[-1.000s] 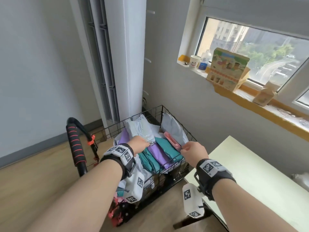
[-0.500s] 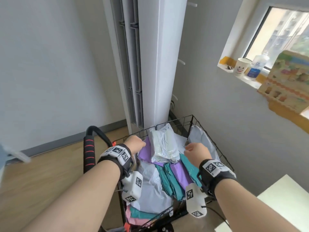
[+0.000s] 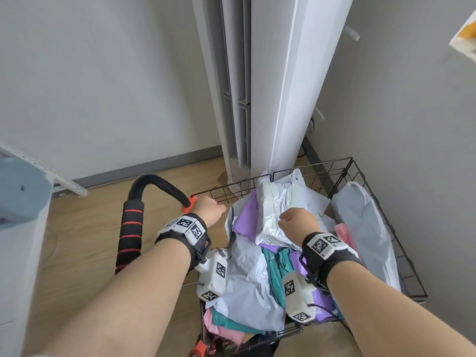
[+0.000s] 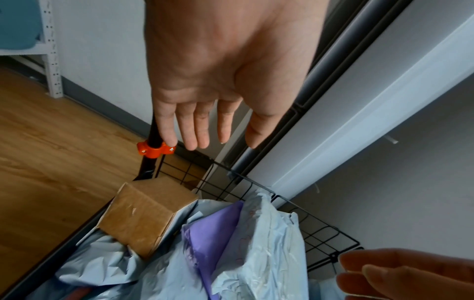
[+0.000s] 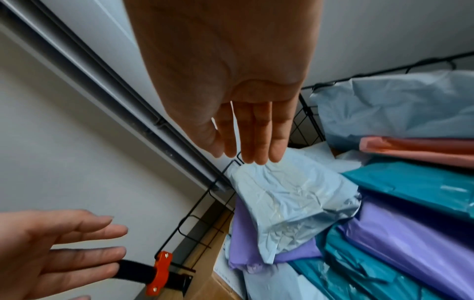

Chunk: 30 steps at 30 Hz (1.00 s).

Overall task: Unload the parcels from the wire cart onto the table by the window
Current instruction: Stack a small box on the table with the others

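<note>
Since half a second ago my view has swung left: the window sill with the mug has left the upper right, and the table corner at lower right is gone. My left hand (image 3: 210, 211) and right hand (image 3: 296, 222) hover over the wire cart (image 3: 381, 202) at lower centre, fingers (image 4: 188, 130) released and holding nothing in both wrist views. The parcels sit in the cart: a crinkled white mailer (image 3: 273, 210) lies on a purple one (image 3: 244, 215), beside a cardboard box (image 4: 146, 213). I can read no writing.
</note>
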### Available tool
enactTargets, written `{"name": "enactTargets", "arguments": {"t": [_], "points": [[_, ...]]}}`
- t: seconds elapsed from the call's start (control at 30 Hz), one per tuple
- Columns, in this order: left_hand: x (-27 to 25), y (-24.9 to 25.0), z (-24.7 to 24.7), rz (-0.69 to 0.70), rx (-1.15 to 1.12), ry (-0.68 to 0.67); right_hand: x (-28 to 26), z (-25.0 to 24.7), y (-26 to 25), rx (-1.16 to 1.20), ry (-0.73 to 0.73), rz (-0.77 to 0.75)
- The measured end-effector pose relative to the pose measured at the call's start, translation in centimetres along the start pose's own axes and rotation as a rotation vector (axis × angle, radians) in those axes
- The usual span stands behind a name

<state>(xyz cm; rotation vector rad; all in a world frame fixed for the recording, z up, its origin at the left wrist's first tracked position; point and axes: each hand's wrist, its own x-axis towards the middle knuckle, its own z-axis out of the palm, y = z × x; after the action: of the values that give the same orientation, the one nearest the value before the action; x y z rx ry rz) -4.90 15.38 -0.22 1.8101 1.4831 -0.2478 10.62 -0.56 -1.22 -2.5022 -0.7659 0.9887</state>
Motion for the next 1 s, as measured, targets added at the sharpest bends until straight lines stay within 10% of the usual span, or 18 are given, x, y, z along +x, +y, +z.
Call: {"name": "enactTargets", "arguments": {"t": [1.0], "points": [[14.3, -9.1, 10.4, -0.429, -0.094, -0.05, 12.1, 16.7, -2.3, 0.173, -0.413, 0.021]]}}
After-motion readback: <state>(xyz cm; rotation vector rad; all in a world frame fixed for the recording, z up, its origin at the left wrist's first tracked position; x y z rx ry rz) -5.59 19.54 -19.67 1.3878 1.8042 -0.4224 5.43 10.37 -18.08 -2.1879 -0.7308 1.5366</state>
